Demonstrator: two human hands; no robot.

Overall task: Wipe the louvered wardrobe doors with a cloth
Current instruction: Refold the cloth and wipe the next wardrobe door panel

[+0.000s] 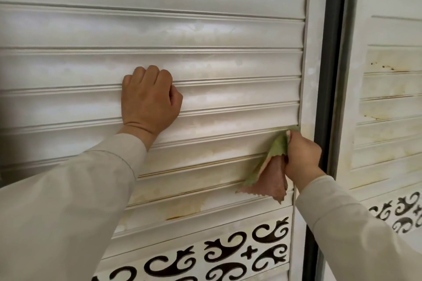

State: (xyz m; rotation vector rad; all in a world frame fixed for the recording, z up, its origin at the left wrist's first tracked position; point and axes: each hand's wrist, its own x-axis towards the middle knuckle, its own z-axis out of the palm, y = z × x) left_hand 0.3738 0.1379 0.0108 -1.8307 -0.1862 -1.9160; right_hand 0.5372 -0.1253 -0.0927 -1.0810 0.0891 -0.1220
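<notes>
Green-pink cloth (pixel 271 166) partly hidden in right hand (pixel 301 157).

Green-and-pink cloth (pixel 272 166); cream louvered door (pixel 205 36) with brown scrollwork band (pixel 228 255)

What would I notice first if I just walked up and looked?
Probably the green and pink cloth bunched in the right hand, pressed against a slat near the door's right edge. Next, the left hand, fingers curled, resting on the slats mid-door. Below, black swirly patterns stand out along the bottom.
</notes>
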